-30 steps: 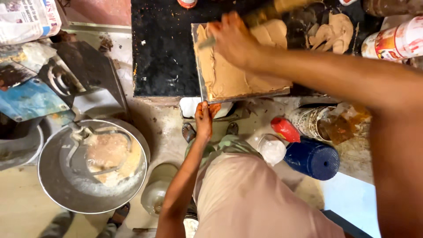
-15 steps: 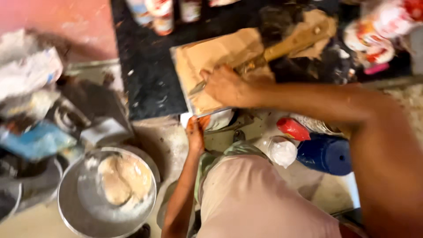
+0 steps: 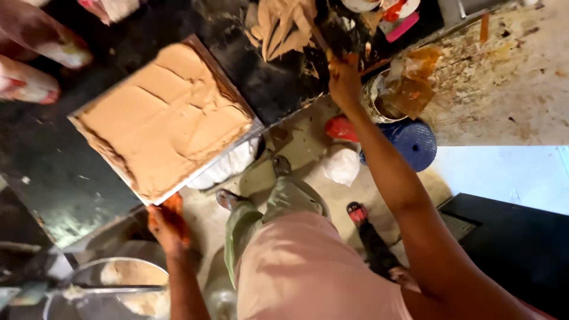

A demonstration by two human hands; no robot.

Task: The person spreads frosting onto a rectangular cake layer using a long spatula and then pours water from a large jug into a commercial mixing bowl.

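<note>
A square tile (image 3: 166, 124) thickly spread with tan paste lies on the black counter (image 3: 59, 184), its near corner overhanging the edge. My left hand (image 3: 169, 224), smeared orange, pinches that near corner from below. My right hand (image 3: 344, 77) reaches across to the counter's far right edge, fingers curled on the dark, blurred trowel (image 3: 323, 35). Beside the trowel lies a heap of tan paste scraps (image 3: 284, 24). The trowel's blade is hidden in the clutter.
A metal pan (image 3: 127, 284) of pale paste sits on the floor at lower left. A red object (image 3: 341, 127), a white bag (image 3: 342, 166), a blue tub (image 3: 415, 142) and a stained tin (image 3: 397, 95) crowd the floor by my feet. Bottles (image 3: 26, 83) lie at far left.
My right hand has left the tile's surface and moved with the trowel to the right, past the scraps. The paste now lies spread over the whole tile. The view has tilted.
</note>
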